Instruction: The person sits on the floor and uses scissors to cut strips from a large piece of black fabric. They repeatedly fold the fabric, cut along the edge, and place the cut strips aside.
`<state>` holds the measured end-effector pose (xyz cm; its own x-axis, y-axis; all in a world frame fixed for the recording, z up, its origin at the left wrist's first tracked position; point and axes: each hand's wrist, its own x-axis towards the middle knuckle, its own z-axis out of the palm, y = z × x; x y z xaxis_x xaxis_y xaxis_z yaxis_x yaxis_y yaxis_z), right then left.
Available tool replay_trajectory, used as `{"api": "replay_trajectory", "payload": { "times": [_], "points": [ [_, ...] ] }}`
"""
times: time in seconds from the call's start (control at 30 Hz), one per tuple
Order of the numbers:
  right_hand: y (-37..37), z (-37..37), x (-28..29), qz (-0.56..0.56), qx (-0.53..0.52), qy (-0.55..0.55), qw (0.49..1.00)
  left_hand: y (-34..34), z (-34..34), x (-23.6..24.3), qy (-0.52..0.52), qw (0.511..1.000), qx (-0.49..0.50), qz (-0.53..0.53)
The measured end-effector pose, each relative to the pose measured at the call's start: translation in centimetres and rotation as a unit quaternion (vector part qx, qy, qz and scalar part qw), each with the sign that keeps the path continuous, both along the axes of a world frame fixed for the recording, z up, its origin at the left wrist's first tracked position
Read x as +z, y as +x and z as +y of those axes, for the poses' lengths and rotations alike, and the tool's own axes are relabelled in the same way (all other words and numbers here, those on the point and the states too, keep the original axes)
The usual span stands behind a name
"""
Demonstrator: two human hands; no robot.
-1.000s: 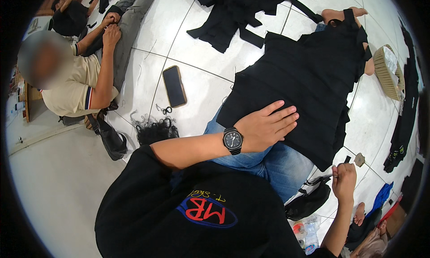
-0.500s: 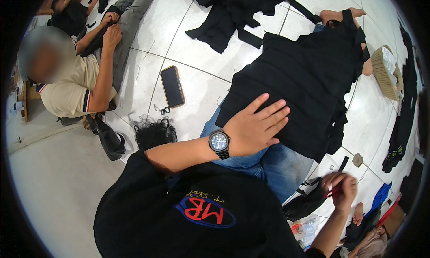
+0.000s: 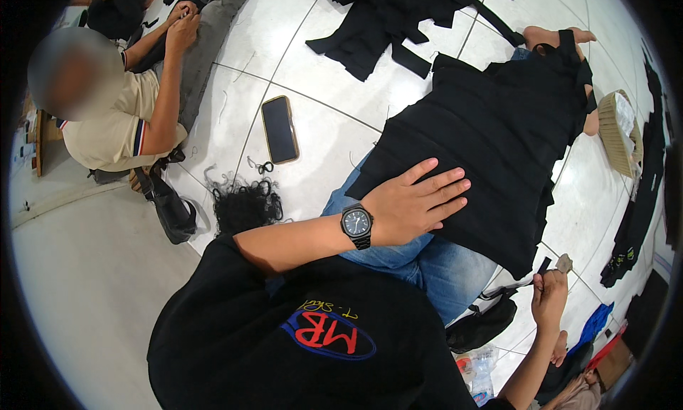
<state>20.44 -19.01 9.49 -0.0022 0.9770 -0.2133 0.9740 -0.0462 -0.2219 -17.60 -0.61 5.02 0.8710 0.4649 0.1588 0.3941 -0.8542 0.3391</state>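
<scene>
Black fabric pieces (image 3: 484,140) lie layered across my outstretched legs in blue jeans. My left hand (image 3: 405,207) rests flat on the near part of the fabric, its fingers spread. To the right, beside the fabric's near corner, my right hand (image 3: 550,300) is closed with thumb and fingers together. A short black strip (image 3: 544,265) shows just beyond its fingertips, and a small beige lump (image 3: 564,263) is next to them. Whatever the right hand pinches is too small to make out.
More black cut pieces (image 3: 398,26) lie on the white tiles ahead. A phone (image 3: 279,129) is at left, near a seated person (image 3: 114,125) handling dark cloth. A wicker basket (image 3: 617,132) stands at right. A black bag (image 3: 487,325) lies by my right thigh.
My right hand has moved up and forward to the fabric's near corner, and its fingers have come together. The left hand stays flat on the fabric. The whole view has shifted slightly.
</scene>
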Motion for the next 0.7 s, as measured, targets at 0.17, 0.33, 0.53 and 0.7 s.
{"api": "replay_trajectory", "payload": {
  "times": [0.17,0.33,0.53,0.7],
  "points": [
    [3.3,-2.3,0.0,-0.04,-0.013,0.003,0.999,0.0,0.0,-0.1,-0.01,1.0,0.0,-0.002],
    [4.8,-2.9,0.2,-0.077,-0.052,-0.042,0.995,0.0,-0.3,0.1,0.001,1.0,0.008,0.013],
    [5.1,-3.6,-1.9,-0.076,-0.076,-0.037,0.994,-0.3,-0.2,0.1,0.016,1.0,0.003,0.003],
    [-0.9,-2.7,2.7,0.384,-0.251,-0.173,0.871,-5.4,-1.0,-0.1,-0.101,0.894,0.42,-0.121]
  ]
}}
